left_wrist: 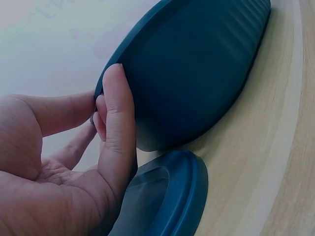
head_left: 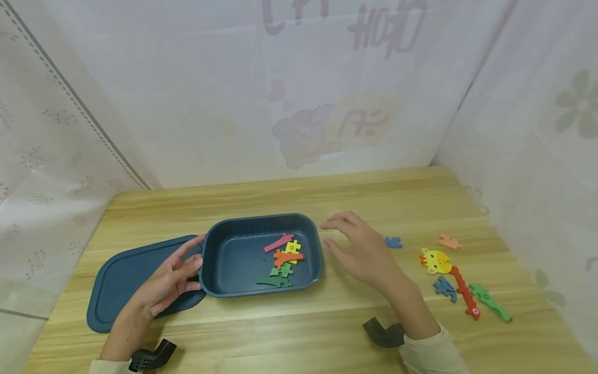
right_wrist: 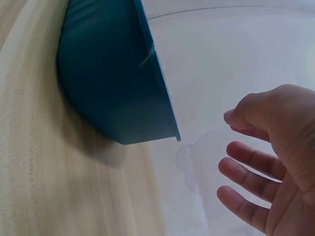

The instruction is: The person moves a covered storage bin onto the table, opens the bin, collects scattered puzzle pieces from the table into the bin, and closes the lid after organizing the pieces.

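A dark blue rectangular plastic container stands on the wooden table with several foam puzzle pieces inside, among them a pink piece, a yellow piece, an orange piece and a dark green piece. My left hand pinches the container's left end at the rim, thumb along the outer side, as the left wrist view shows. Just off the right end, my right hand hovers with fingers spread and nothing between them. In the right wrist view it is apart from the container wall.
A matching blue lid lies left of the container, partly under my left forearm. On the right lie a blue piece, a peach piece, a yellow giraffe head, a red strip, a blue-grey piece and a green piece.
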Tool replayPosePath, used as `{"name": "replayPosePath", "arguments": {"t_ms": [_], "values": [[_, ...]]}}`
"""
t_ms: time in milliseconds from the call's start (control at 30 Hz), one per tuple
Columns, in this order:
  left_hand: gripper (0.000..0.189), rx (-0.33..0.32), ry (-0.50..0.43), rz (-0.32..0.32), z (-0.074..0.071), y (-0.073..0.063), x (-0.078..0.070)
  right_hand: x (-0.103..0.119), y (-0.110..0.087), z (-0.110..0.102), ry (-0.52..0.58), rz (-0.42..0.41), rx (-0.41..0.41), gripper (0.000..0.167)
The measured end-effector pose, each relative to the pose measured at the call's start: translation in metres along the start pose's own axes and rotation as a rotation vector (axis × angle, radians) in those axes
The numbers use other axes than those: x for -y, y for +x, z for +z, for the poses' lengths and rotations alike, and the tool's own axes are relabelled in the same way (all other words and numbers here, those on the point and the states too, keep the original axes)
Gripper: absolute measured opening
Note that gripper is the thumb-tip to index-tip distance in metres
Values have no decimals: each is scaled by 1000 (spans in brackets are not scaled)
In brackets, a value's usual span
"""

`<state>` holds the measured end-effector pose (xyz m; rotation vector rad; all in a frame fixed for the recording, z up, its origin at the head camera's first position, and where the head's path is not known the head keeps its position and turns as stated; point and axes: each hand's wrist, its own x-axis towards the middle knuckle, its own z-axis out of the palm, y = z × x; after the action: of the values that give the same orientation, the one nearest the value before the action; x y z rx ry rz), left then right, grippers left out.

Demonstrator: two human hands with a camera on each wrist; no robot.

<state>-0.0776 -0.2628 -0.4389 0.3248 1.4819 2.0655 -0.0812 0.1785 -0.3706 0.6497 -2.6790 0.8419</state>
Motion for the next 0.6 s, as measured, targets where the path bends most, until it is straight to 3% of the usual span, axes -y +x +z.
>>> {"name": "replayPosePath", "arguments": {"t_ms": [433,600], "values": [[63,-12,-3,-4,-2,-2,1,-7,1,3,2,3,34,30],[64,-23,41,5,-1,-2,-1,-12,0,3,-7,23,35,30]]}}
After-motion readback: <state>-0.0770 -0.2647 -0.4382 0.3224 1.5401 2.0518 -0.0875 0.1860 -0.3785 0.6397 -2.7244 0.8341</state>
